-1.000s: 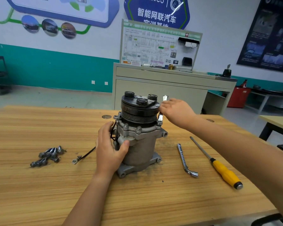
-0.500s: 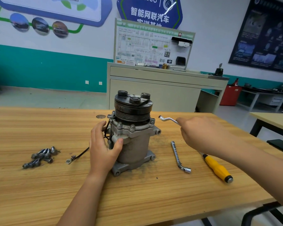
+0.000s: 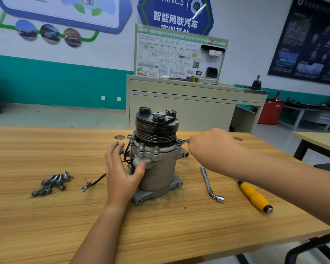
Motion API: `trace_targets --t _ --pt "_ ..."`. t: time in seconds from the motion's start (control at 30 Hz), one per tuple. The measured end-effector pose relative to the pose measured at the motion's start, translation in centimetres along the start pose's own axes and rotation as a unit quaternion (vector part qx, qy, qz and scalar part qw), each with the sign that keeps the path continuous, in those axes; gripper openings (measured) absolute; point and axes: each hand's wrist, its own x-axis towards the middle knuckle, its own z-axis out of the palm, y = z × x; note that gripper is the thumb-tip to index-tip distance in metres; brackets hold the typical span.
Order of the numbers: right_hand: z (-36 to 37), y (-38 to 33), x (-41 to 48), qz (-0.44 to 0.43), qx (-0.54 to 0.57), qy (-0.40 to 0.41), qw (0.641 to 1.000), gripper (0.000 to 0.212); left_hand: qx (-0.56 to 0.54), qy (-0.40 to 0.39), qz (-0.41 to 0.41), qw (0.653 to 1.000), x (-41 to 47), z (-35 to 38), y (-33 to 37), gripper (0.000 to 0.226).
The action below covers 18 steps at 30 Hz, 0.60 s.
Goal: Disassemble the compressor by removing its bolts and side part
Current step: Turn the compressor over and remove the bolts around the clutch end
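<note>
On the bench (image 3: 46, 225), the left hand (image 3: 122, 172) rests against the compressor (image 3: 156, 164), fingers apart. The right hand (image 3: 208, 147) has its grip clamped on a wrench (image 3: 185, 141) at the compressor's upper right edge.

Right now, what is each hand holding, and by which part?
The right hand grips a wrench by its handle end; the left hand only rests against the compressor's side.

Forearms (image 3: 101, 227) bare; left hand (image 3: 122, 169), right hand (image 3: 211, 147) bare too.
</note>
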Motion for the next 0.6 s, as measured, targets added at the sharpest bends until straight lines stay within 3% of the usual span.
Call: trace_targets --t 0.2,0.33,0.47,0.6 --pt "1.9 1.5 0.7 0.003 0.000 0.006 1.000 0.024 -0.003 -0.001 -0.007 1.000 0.0 0.0 -0.1 0.079" --pt "4.4 2.6 2.7 0.049 0.023 0.055 0.997 0.029 -0.002 -0.003 -0.007 1.000 0.0 0.0 -0.1 0.079" --pt "7.4 1.9 5.1 0.066 0.079 0.125 0.987 0.035 0.004 -0.006 0.001 1.000 0.3 0.2 0.1 0.079" --pt "7.7 1.6 6.5 0.046 0.127 0.259 0.956 0.034 0.004 -0.009 0.000 1.000 0.2 0.2 0.1 0.079"
